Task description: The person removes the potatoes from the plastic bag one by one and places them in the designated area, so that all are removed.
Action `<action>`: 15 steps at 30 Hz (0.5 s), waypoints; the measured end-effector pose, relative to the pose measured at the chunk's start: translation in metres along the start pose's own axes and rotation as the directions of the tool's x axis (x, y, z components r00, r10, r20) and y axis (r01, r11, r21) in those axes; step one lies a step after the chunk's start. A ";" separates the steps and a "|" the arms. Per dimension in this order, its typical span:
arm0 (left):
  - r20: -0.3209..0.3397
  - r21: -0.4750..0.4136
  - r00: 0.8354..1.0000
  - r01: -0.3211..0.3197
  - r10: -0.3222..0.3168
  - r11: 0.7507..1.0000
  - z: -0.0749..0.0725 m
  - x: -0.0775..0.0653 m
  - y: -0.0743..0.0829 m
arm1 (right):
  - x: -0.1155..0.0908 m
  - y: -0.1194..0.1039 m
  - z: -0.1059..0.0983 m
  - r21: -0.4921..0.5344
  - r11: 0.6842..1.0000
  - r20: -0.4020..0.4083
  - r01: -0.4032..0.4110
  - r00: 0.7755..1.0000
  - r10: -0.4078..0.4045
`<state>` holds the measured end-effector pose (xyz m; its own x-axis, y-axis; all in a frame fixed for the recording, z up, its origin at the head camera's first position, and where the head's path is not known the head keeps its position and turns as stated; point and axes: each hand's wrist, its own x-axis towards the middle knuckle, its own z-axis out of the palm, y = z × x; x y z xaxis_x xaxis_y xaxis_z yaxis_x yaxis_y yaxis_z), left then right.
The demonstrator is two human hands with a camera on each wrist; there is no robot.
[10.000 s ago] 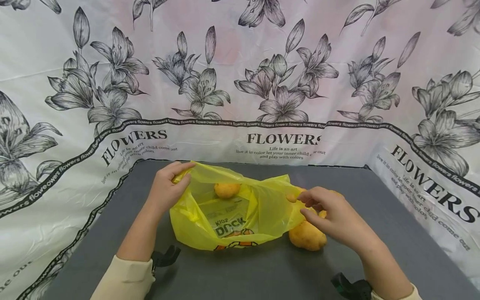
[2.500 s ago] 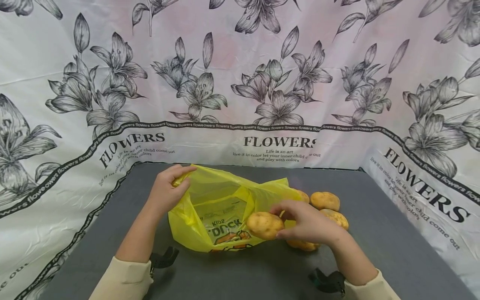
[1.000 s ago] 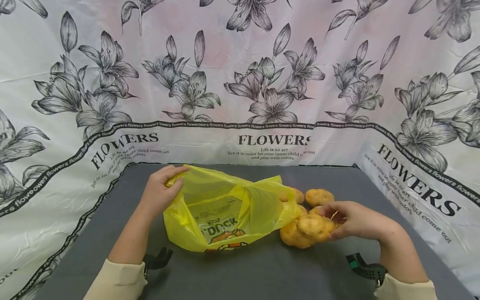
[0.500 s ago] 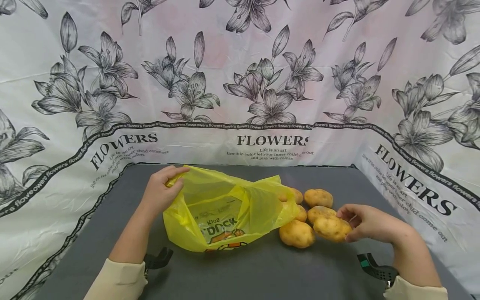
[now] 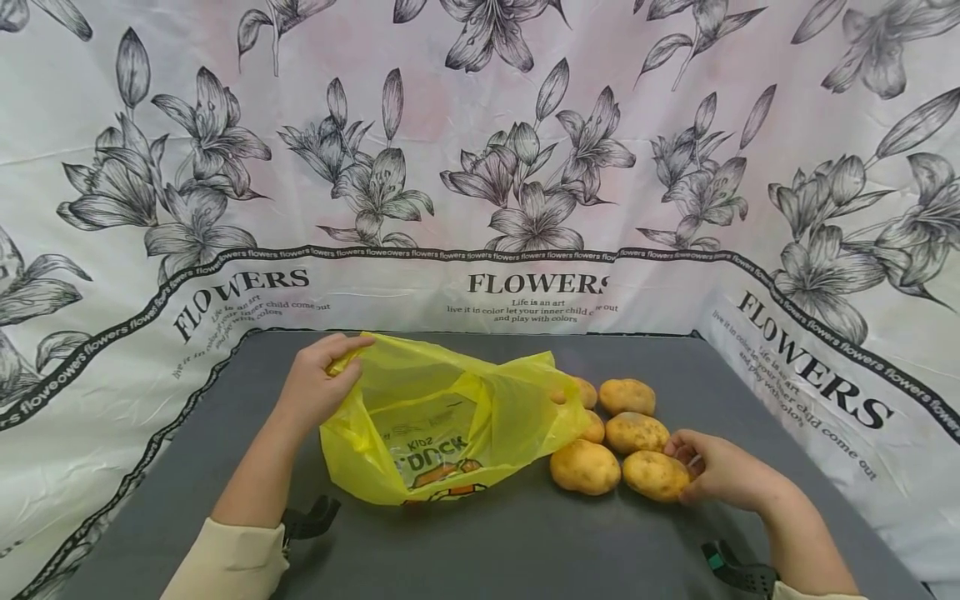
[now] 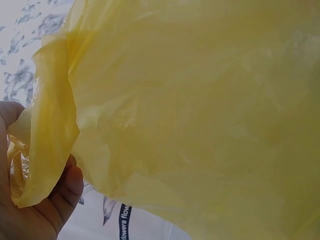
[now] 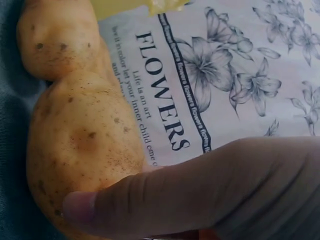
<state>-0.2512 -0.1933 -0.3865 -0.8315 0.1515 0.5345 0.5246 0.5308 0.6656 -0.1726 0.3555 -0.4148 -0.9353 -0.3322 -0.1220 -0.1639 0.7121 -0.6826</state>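
My left hand point(image 5: 318, 379) grips the upper left edge of a yellow plastic bag point(image 5: 525, 408), holding its mouth wide towards me. In the left wrist view, the bag's thin film point(image 6: 190, 110) fills most of the picture, with a fold of it between thumb and fingers. My right hand point(image 5: 723, 471) pinches the near right potato point(image 5: 656, 476) of a group lying right of the bag. In the right wrist view, my thumb point(image 7: 80, 207) lies across that potato's side. Printed lettering shows inside the bag.
Several other potatoes, among them a front left one point(image 5: 585, 467), a middle one point(image 5: 637, 432) and a back one point(image 5: 627, 397), lie close together; the bag partly hides two. Flower-printed cloth point(image 5: 525, 283) walls the grey table point(image 5: 480, 550) at the back and sides.
The potato that was inside the bag ten seconds ago is out of it. My right hand has carried a potato out rightward and lowered it beside the others. The left hand keeps its grip.
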 end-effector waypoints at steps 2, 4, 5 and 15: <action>0.000 -0.007 1.000 0.003 -0.003 1.000 0.000 0.000 0.001 | 0.001 0.001 0.002 -0.009 1.000 -0.016 -0.008 1.000 0.008; -0.002 -0.009 1.000 0.004 -0.004 1.000 0.001 0.000 0.001 | 0.001 0.001 0.004 -0.012 1.000 -0.025 -0.017 1.000 0.016; -0.003 -0.009 1.000 0.005 -0.005 1.000 0.001 0.000 0.001 | 0.001 0.001 0.004 -0.015 1.000 -0.029 -0.022 0.999 0.021; -0.006 0.003 1.000 0.018 -0.018 1.000 -0.003 0.000 0.004 | 0.001 -0.010 0.003 -0.039 0.996 -0.041 -0.080 0.996 0.079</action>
